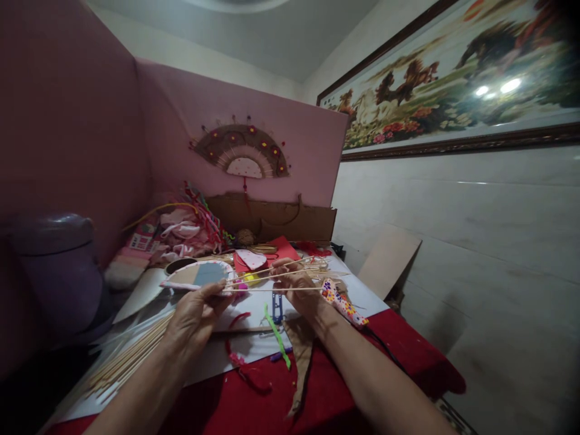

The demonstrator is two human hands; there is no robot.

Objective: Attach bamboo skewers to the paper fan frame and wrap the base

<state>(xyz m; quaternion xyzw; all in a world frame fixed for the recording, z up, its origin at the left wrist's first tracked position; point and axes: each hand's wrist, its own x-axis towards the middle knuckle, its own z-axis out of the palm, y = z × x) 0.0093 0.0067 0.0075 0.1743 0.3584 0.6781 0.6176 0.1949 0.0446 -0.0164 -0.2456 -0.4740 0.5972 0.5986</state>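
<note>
Wall picture [435, 90]: far right, dark-framed, horses and flowers, glare on its surface.
Pink panel [172, 109]: upright behind the table.
Hanging fan [242, 138]: on that panel, brown, with red and yellow flowers, a pale half-round base and a red tassel.
Cardboard strip [285, 228]: standing below the fan, at the far edge.
Twine ball [245, 237]: just in front of the cardboard.
Cloth heap [181, 226]: pinkish, far left.
Lidded bin [57, 278]: left, beside the table.
Leaning board [389, 260]: right, against the pale wall.
Red tablecloth [417, 347]: near and right.
</note>
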